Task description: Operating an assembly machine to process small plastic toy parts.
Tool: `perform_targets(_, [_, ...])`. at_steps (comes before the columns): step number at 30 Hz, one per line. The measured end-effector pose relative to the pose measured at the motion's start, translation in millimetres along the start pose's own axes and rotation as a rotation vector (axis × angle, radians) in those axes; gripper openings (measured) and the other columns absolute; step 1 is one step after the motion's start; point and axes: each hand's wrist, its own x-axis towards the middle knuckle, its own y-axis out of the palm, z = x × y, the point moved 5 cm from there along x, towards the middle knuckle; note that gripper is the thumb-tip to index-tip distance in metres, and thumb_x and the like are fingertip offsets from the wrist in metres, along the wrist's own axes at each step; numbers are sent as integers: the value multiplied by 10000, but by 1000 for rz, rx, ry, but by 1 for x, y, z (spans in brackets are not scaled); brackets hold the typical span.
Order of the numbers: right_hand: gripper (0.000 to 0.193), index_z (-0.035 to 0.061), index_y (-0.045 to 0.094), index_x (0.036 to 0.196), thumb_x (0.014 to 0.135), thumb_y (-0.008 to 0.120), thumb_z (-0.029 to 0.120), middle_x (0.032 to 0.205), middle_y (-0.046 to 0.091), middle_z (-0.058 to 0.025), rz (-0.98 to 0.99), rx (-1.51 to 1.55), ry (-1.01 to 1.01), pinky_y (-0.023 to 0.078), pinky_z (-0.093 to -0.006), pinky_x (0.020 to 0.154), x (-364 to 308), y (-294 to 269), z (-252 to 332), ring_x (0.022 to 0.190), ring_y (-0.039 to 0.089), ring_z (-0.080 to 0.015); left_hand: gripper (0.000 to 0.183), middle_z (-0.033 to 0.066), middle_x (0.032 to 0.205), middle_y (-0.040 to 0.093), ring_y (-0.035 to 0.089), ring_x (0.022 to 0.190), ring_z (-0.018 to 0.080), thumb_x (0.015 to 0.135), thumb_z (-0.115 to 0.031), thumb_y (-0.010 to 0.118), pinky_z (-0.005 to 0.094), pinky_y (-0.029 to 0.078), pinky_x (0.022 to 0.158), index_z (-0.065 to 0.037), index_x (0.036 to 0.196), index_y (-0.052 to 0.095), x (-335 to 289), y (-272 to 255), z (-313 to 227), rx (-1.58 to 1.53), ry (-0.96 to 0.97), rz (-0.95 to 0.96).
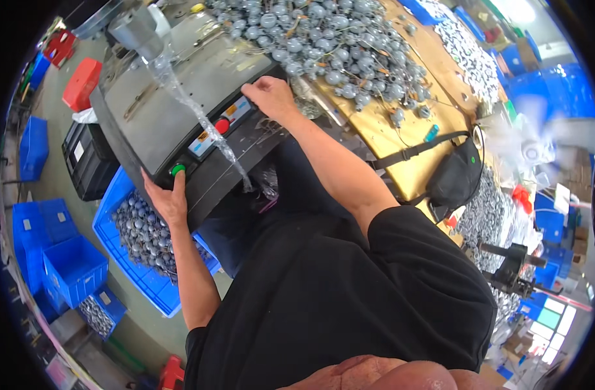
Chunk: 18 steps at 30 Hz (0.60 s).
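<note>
My left hand is at the left end of a dark machine panel, its thumb on a green push button and its fingers spread along the panel's side edge. At the panel's right end lies my right hand, fingers curled in; whatever is under them is hidden. Between the hands sits a red push button beside orange, white and blue labels. A clear, wrinkled plastic-wrapped tube hangs from a grey metal cylinder and crosses in front of the panel.
Many grey round parts with wires are heaped on the bench at the right. A black bag lies there too. Below left stands a blue bin of similar dark parts. A black crate and blue bins stand farther left.
</note>
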Motion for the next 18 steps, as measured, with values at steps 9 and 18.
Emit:
perform_targets(9, [292,53,785,1055,933,739,314,930,781,-95,-333,-522,-310,562,-347,797,-24,-235,146,877,729,-197,1010,274,1525,472,458,1435,403,821,-357,879,459,360,1203,53,1585,360,-3,-8,0,-20,-11,5])
perform_targets(18, [552,59,765,1111,825,744,531,1046,766,-194,-255,-966,25,546,-456,890,-8,-323,69,1018,728,-354,988,281,1530,458,445,1440,405,831,-332,869,454,341,1217,63,1581,361,2,-4,9,-107,-39,60])
